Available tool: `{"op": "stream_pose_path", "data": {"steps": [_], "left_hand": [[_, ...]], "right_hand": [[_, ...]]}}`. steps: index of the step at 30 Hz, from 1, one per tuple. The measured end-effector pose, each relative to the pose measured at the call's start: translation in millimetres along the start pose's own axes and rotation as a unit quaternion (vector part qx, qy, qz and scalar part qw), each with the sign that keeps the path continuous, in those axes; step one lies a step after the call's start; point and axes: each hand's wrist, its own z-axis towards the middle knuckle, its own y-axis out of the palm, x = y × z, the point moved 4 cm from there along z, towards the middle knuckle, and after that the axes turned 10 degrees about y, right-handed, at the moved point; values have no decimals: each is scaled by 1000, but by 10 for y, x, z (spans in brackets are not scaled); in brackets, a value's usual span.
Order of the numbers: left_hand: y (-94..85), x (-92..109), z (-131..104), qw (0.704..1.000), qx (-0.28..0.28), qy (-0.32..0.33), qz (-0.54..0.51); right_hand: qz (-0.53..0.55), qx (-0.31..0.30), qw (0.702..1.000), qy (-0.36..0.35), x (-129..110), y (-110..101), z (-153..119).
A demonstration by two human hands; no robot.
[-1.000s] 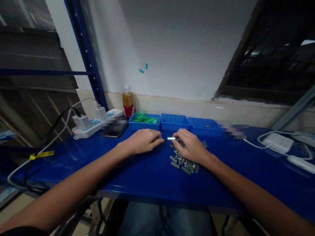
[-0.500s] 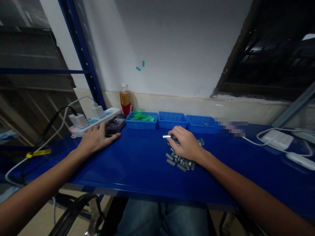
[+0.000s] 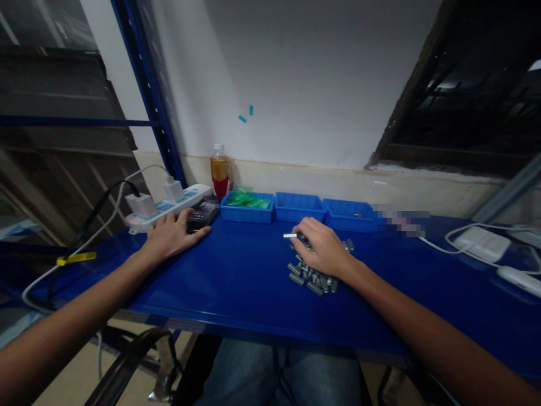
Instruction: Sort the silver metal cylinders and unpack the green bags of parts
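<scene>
My right hand [image 3: 319,248] is closed in a pinch on a small metal cylinder [image 3: 289,235], whose bright end sticks out to the left of the fingertips. Under and around that hand lies a pile of grey metal cylinders [image 3: 315,287], partly hidden by it. My left hand [image 3: 171,235] rests on the blue table [image 3: 228,276] with its fingers spread. Just beyond its thumb and index finger is a dark phone [image 3: 205,214], partly covered by the hand.
Three blue bins line the back: one with green plastic bags [image 3: 247,201], a middle bin [image 3: 299,215], and a right bin [image 3: 346,223] holding a small metal piece. A bottle [image 3: 220,175], a power strip [image 3: 190,196] and a white adapter [image 3: 482,243] with cables stand around them.
The whole view has shifted slightly, so everything sits a little further right. Both hands keep their places on the table, and the cylinder stays in my right fingers.
</scene>
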Motion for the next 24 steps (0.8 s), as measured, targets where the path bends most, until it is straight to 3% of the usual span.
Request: {"op": "stream_pose_path", "data": {"steps": [3,6,9,12,17,20,24], "left_hand": [[-37,25,-49,1000,27,-7,15],[-141,216,-137,995,81,34,39],[-241,667,-223,979,96,182,0],[-308,1207,-259,939,98,318,-89],[-260,1899,-139,878,81,440,-168],[-219,2074,-32,859,97,462,-199],[-178,2107,43,849,118,468,-215]], "right_hand": [[1,0,1000,0,-3,-6,0],[2,1,1000,-1,-9,-10,4],[-2,-3,1000,5,-10,-1,10],[-5,-1,1000,19,0,-4,14],[16,26,999,37,39,-46,14],[32,28,998,53,89,-31,15],[42,19,996,71,144,19,12]]}}
